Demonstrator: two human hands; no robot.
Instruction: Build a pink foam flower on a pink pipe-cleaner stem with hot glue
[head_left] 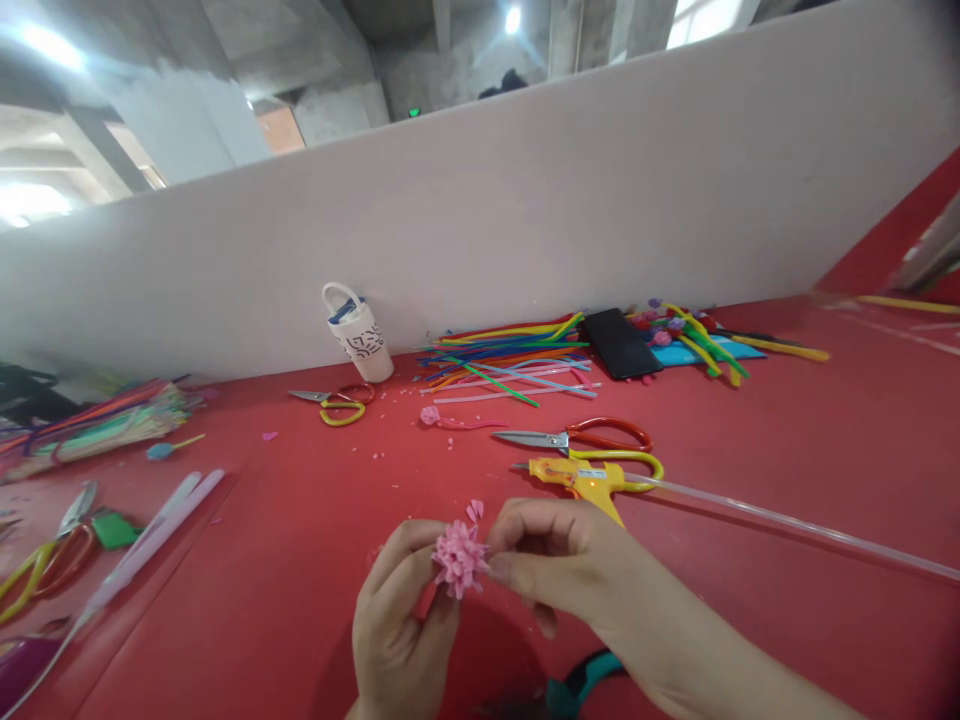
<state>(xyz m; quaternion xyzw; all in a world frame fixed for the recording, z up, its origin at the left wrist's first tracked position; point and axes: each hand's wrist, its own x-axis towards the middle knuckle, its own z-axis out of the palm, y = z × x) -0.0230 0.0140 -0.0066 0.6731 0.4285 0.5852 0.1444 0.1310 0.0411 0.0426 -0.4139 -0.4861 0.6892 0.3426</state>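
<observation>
My left hand [405, 610] grips a pink craft flower [460, 558] made of many short, spiky petals, its head facing up toward me. From the other side, my right hand [555, 560] pinches at the flower's right edge with thumb and forefinger. Those fingertips seem to hold one of its petals, and the other fingers are curled. Loose pink petal pieces [475, 511] lie on the red table just beyond the flower. A yellow hot glue gun [577, 475] with a long clear glue stick [795, 525] rests beyond my right hand.
Scissors [551, 440] lie behind the glue gun, a second pair of scissors [330, 402] farther left. Colourful craft stems [510, 355], a black phone [621, 343] and a white tumbler [364, 340] line the white partition [480, 220]. A teal-handled tool [581, 685] lies near me.
</observation>
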